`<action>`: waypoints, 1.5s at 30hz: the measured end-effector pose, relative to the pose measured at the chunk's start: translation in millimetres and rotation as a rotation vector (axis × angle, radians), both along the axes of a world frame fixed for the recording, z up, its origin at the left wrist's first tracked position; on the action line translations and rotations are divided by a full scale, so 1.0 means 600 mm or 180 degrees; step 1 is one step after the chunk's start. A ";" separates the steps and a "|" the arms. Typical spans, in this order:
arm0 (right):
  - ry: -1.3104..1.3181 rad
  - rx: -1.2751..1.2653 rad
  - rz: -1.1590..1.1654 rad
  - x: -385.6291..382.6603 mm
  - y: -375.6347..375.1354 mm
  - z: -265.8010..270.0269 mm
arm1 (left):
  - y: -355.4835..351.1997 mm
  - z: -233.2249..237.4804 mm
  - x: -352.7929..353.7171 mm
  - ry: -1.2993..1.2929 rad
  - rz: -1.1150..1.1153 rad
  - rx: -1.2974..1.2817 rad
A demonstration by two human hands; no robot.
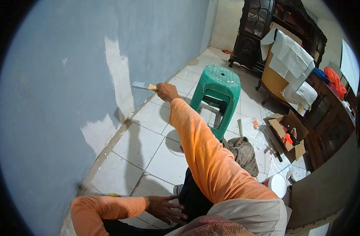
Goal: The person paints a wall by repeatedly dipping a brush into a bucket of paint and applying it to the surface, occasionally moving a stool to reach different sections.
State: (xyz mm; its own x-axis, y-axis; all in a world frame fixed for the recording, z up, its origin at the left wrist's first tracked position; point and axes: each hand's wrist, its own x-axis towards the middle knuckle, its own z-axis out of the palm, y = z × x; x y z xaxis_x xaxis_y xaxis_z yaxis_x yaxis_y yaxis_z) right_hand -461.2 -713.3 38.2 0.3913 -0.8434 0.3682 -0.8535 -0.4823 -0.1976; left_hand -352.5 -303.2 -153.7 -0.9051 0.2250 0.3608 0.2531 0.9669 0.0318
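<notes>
My right hand (167, 92), at the end of an outstretched arm in an orange sleeve, grips a paintbrush (150, 86) by its wooden handle. The brush's pale grey head points left toward the blue-grey wall (70, 82). On that wall, beside the brush, runs a tall whitish patch (119, 76), with a second pale patch (99, 133) lower down near the floor. My left hand (164, 208) lies with fingers spread on my dark-clothed leg, holding nothing.
A green plastic stool (218, 84) stands on the white tiled floor (150, 163) beyond my right arm. To the right are a crumpled dark cloth (243, 153), an open cardboard box (288, 131) and a white-lidded tub (277, 185). Farther back are a cloth-draped chair (280, 63) and dark carved cabinet (251, 43).
</notes>
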 end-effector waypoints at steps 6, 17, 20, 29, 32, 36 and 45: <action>0.0000 0.0007 -0.0036 0.003 0.006 0.002 | 0.002 0.002 0.003 -0.0032 0.0008 0.0086; 0.0019 0.0111 0.0047 -0.001 0.003 -0.003 | 0.001 0.011 0.005 -0.0282 0.0069 -0.0198; 0.0000 0.0000 0.0018 0.000 -0.002 -0.008 | 0.002 0.012 0.005 -0.0221 0.0034 -0.0054; -0.0059 0.0288 -0.0067 0.010 -0.008 -0.007 | 0.002 0.010 0.006 -0.0010 0.0100 -0.0117; -0.0207 0.0523 -0.0150 0.034 -0.026 0.010 | 0.003 0.008 0.008 -0.0161 0.0113 -0.0024; -0.0884 0.0442 0.0535 0.108 -0.056 0.069 | -0.002 -0.004 0.001 -0.0097 0.0178 -0.0155; -0.1612 -0.0455 0.1652 0.244 0.112 0.195 | 0.006 0.046 0.014 0.0450 0.0336 -0.1101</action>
